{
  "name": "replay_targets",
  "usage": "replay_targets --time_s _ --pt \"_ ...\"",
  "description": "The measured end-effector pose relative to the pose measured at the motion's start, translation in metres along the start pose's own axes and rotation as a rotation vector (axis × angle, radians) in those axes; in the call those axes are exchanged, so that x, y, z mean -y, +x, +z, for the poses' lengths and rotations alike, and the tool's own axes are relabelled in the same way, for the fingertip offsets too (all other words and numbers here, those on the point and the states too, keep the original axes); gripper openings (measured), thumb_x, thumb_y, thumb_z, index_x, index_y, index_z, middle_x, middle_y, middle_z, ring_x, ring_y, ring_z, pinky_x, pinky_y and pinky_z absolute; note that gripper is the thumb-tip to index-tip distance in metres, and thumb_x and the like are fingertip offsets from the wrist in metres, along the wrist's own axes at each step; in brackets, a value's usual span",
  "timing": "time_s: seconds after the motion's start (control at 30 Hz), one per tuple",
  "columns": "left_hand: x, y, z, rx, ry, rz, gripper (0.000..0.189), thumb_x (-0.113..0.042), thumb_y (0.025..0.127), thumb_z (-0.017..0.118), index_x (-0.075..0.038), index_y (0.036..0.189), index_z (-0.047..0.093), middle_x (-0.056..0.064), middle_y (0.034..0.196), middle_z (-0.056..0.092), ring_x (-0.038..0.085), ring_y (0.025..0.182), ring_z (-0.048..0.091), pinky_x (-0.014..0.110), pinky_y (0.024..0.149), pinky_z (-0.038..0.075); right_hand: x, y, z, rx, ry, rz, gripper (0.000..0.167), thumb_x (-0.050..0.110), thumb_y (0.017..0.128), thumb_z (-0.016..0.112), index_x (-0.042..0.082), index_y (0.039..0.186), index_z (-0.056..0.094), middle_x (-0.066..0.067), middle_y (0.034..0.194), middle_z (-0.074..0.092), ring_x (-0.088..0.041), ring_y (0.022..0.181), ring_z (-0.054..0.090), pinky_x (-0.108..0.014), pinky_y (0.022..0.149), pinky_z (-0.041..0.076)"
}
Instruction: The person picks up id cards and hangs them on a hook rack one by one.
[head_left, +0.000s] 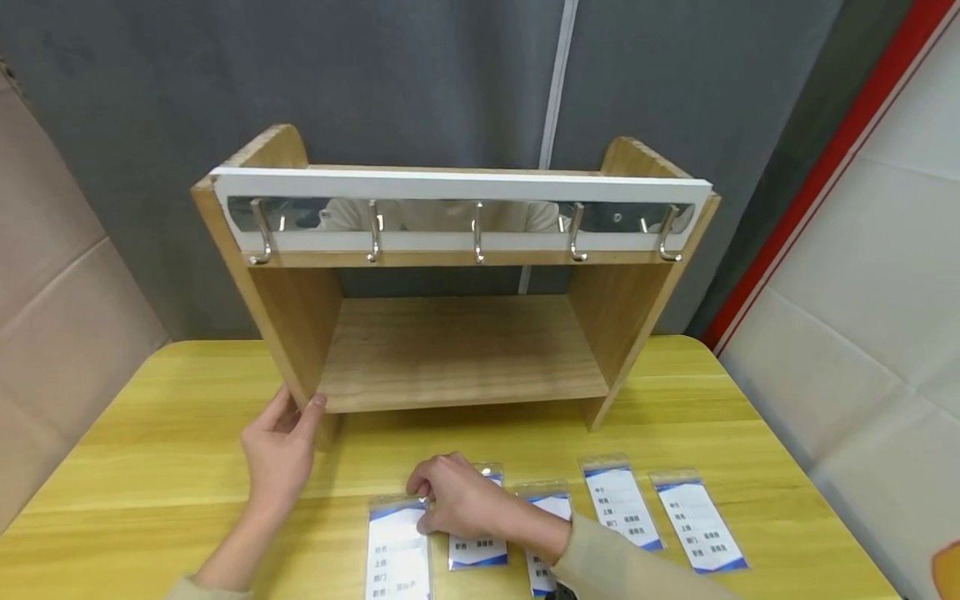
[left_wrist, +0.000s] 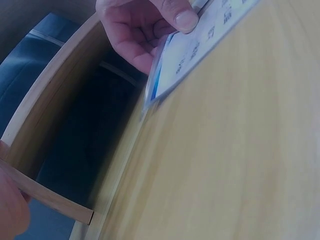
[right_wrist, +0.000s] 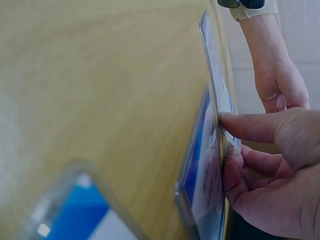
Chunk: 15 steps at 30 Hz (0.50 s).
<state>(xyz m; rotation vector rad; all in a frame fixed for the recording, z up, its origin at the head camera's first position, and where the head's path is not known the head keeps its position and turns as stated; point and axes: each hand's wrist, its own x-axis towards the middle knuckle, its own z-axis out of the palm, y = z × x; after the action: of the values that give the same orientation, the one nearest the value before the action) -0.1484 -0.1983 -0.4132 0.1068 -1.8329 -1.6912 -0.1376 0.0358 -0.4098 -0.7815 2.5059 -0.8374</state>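
Observation:
My left hand (head_left: 281,454) grips the lower left side of a wooden shelf rack (head_left: 465,354), its thumb at the front edge of the bottom board. In the left wrist view part of that hand (left_wrist: 12,205) shows at the rack's edge. The right hand (head_left: 468,500) pinches the top right corner of the leftmost badge card (head_left: 397,554), a white and blue card in a clear sleeve. The right wrist view has the thumb (right_wrist: 255,127) on one face of this card (right_wrist: 215,65) and fingers behind. Another badge card (head_left: 477,552) lies under the right hand.
More badge cards lie to the right: one partly behind the right forearm (head_left: 551,504), then two others, a card (head_left: 621,508) and a far right card (head_left: 701,521). Across the rack's upper front runs a white strip (head_left: 450,185) with several metal hooks (head_left: 478,233). A grey curtain (head_left: 420,83) hangs behind.

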Motion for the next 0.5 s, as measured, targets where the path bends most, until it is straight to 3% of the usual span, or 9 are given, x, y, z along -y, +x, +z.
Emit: replay_targets --time_s 0.23,0.5 --pt "0.0003 -0.0006 -0.0015 0.007 -0.003 -0.008 0.045 0.007 0.094 0.067 -0.005 0.137 0.062 0.026 0.131 0.060 -0.005 0.098 0.068 0.015 0.086 0.058 -0.0016 0.0008 0.0007 0.002 -0.011 -0.021 0.033 0.009 0.078 0.089 0.014 0.108 0.076 0.017 0.089 0.062 -0.001 0.087 0.050 -0.018 0.079 0.050" --pt "-0.0005 -0.0002 0.0001 0.008 -0.001 0.007 0.045 0.008 0.094 0.066 -0.004 0.137 0.062 0.025 0.132 0.060 -0.005 0.098 0.068 0.017 0.086 0.058 -0.0059 -0.0008 0.0015 -0.003 0.062 -0.030 0.029 0.006 0.079 0.088 0.015 0.104 0.075 0.017 0.087 0.059 -0.001 0.085 0.048 -0.017 0.076 0.049"
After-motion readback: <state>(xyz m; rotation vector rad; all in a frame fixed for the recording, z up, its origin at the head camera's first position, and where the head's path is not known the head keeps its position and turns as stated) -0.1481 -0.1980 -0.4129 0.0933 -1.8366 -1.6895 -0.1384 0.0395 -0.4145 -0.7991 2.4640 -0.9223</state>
